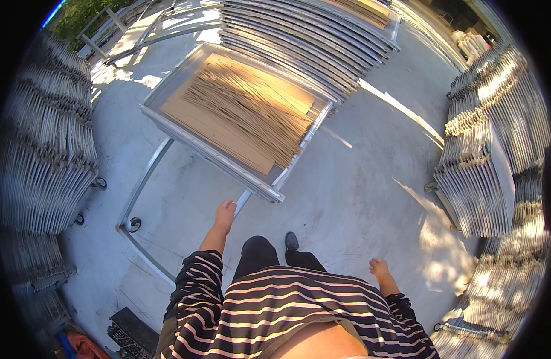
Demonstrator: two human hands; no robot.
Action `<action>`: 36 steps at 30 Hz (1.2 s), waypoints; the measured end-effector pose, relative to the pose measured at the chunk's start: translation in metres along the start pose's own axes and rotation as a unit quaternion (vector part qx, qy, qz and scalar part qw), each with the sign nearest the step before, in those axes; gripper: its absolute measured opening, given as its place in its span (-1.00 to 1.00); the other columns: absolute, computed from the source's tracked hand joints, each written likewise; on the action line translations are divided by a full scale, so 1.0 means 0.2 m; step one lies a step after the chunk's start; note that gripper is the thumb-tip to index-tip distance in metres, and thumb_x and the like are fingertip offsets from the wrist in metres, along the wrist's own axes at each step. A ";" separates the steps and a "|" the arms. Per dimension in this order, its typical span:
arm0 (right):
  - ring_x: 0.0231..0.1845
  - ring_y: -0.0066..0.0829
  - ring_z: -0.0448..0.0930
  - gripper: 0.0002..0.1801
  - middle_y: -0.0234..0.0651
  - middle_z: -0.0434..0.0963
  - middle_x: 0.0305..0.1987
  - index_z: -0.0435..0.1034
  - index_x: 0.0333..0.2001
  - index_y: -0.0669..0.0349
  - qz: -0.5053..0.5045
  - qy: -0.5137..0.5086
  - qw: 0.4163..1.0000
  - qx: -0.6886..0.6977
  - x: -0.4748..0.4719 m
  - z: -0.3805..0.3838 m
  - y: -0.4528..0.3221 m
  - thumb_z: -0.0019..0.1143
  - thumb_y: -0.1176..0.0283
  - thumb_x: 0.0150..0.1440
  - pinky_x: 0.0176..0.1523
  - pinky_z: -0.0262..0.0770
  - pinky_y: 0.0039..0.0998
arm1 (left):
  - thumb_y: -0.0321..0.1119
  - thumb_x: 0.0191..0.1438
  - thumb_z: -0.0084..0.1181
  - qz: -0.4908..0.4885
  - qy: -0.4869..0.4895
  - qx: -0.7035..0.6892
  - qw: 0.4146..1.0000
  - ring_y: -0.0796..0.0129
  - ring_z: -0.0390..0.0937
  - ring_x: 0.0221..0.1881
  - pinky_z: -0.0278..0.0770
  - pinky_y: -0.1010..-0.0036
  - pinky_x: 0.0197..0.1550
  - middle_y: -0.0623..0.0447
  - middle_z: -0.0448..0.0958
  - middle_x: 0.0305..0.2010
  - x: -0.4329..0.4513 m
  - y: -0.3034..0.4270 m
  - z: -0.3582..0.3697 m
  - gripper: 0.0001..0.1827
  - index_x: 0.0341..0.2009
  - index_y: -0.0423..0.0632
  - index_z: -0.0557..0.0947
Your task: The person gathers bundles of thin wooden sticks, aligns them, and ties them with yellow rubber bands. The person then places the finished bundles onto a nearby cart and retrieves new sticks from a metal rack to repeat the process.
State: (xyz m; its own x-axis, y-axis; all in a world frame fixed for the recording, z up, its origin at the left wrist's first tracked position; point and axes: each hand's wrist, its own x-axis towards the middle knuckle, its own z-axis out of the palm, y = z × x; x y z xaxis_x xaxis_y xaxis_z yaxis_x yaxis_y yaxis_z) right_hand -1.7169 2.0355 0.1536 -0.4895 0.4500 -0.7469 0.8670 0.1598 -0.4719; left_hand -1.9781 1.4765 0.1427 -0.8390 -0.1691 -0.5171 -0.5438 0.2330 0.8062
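Note:
My left hand [224, 215] hangs with curled fingers and nothing visible in it. In the picture it lies beside a metal bar of the wheeled frame [146, 172], and I cannot see any contact. My right hand [379, 268] hangs low at my right side, its fingers loosely curled and nothing seen in it. Before me is a shallow metal-edged tray [212, 158], apparently on a stack of similar ones. Inside it, a brown board or sheet [176, 112] lies under many thin brown sticks [253, 110], which run roughly lengthwise in a loose layer.
Stacked metal-edged trays [297, 40] stand behind the front tray. Tall stacks of frames or trays line the left [46, 179] and right [477, 193], with caster wheels [100, 183] beneath. A dark crate [134, 330] sits lower left on the concrete floor [347, 193].

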 end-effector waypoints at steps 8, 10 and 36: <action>-0.22 -0.50 0.52 -0.45 -0.23 0.48 -0.17 0.22 0.08 0.43 -0.173 -0.079 0.982 0.015 0.39 0.17 -1.59 0.07 0.35 0.05 -0.16 0.45 -0.55 | -0.24 -0.01 0.10 0.044 0.094 0.117 0.988 0.14 0.49 -0.30 0.43 0.35 -0.19 -0.10 0.52 -0.33 0.58 0.25 0.06 -0.53 0.01 -0.12 0.47; -0.19 -0.50 0.52 -0.47 -0.21 0.48 -0.14 0.24 0.07 0.45 -0.168 -0.138 0.974 -0.059 0.35 0.26 -1.69 0.08 0.35 0.07 -0.14 0.44 -0.54 | -0.26 -0.02 0.10 -0.003 0.124 0.121 0.985 0.15 0.49 -0.30 0.43 0.34 -0.18 -0.09 0.50 -0.33 0.81 0.33 0.03 -0.54 0.01 -0.13 0.46; -0.13 -0.21 0.55 -0.54 -0.03 0.55 -0.19 0.42 -0.12 0.35 -0.487 -0.116 0.756 -0.423 2.07 1.84 -4.03 0.11 0.21 -0.01 -0.04 0.41 -0.38 | -0.33 0.08 -0.07 -0.176 0.468 0.126 0.857 -0.11 0.35 -0.08 0.30 0.14 -0.02 -0.25 0.40 -0.15 1.45 0.49 -0.06 -0.75 -0.21 -0.23 0.45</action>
State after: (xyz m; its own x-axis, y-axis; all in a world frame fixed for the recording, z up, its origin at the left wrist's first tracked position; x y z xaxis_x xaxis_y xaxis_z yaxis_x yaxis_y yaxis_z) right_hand -2.6525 1.7705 0.0522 -0.8516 -0.3930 -0.3470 -0.2129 0.8641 -0.4561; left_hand -2.2751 1.4384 0.0759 -0.3054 -0.9381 -0.1634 -0.8462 0.1887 0.4983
